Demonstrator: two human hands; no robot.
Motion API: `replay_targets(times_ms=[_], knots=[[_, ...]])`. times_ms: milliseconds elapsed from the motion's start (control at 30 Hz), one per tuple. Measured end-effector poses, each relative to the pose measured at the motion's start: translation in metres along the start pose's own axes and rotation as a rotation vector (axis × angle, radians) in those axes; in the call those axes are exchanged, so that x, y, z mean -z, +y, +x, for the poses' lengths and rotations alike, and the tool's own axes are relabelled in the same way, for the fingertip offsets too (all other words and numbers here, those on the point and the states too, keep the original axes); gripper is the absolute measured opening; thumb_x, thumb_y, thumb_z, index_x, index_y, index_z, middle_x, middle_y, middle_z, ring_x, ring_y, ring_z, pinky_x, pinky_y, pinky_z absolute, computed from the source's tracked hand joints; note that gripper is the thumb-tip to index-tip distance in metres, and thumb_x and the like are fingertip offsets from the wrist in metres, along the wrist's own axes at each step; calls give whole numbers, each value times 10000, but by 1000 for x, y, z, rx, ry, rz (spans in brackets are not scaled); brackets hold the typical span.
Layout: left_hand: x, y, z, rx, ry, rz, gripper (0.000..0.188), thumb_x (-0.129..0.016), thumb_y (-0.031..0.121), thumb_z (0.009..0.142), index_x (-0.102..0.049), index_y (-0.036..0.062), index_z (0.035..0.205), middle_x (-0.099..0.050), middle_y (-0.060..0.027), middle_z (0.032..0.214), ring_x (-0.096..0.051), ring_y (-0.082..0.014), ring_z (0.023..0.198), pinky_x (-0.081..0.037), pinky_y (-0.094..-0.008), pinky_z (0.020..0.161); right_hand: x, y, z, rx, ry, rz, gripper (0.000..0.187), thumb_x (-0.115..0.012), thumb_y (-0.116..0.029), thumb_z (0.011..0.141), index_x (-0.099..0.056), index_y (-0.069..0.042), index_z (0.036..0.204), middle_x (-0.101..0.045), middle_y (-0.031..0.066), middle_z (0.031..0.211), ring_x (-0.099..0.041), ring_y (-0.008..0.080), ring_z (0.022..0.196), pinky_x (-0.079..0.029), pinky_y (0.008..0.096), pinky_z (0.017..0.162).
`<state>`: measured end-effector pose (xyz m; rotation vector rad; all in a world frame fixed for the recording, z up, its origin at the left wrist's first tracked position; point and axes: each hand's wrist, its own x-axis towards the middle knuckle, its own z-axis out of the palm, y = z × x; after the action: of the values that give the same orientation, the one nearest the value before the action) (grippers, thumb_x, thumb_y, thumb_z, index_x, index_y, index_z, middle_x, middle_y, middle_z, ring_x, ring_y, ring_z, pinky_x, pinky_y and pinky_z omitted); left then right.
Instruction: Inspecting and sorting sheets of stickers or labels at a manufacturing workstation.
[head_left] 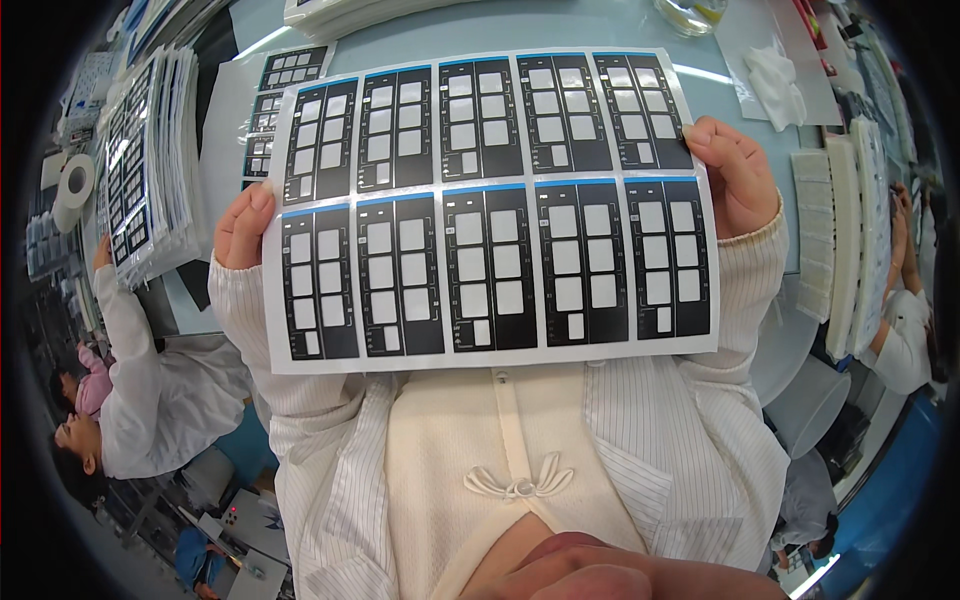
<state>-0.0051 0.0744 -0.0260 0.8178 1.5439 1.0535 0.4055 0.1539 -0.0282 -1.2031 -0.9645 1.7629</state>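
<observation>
Between my hands a white sheet of printed black panels (495, 362) is held up, facing me. Its panels stand in two rows, each with a blue top edge and several pale rectangular windows. My left hand (243, 225) pinches the sheet's left edge, thumb in front and fingers behind. At the upper right edge, my right hand (735, 175) grips it the same way, with the fingers partly hidden behind the sheet. Another sheet with similar black panels (262, 125) lies on the table, partly covered by the held one.
A tall stack of similar sheets (150, 160) stands at the left, near a white paper roll (75, 185). A crumpled white cloth (775, 88) and a clear glass dish (690, 14) lie at the far right. White stacked trays (845, 230) line the right side. Other people work on both sides.
</observation>
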Motion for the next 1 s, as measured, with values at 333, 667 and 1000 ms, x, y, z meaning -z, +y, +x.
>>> replay_targets(times_ms=[333,667,1000], knots=[[-21,-11,6,-149,23,222,226,-579,180,882,-595,26,717,-544,23,676,-453,-45,590,-366,-200,581,-12,0,-2,73,99,-351,204,-649,-197,808,-618,-37,685,-573,2,565,-464,51,438,-342,182,423],[-19,7,-39,-408,345,518,199,-571,230,881,-602,34,879,-594,-46,873,-499,-91,766,-376,-199,683,-16,1,1,109,139,-527,196,-675,-212,797,-657,-25,743,-594,5,600,-450,35,449,-342,175,421],[-132,-7,-63,-1062,-423,1044,255,-704,187,668,-581,60,851,-587,-105,1157,-542,-243,832,-469,-294,670,-15,7,-1,109,201,-533,207,-677,-223,795,-654,-21,754,-601,10,609,-467,33,470,-338,172,430]])
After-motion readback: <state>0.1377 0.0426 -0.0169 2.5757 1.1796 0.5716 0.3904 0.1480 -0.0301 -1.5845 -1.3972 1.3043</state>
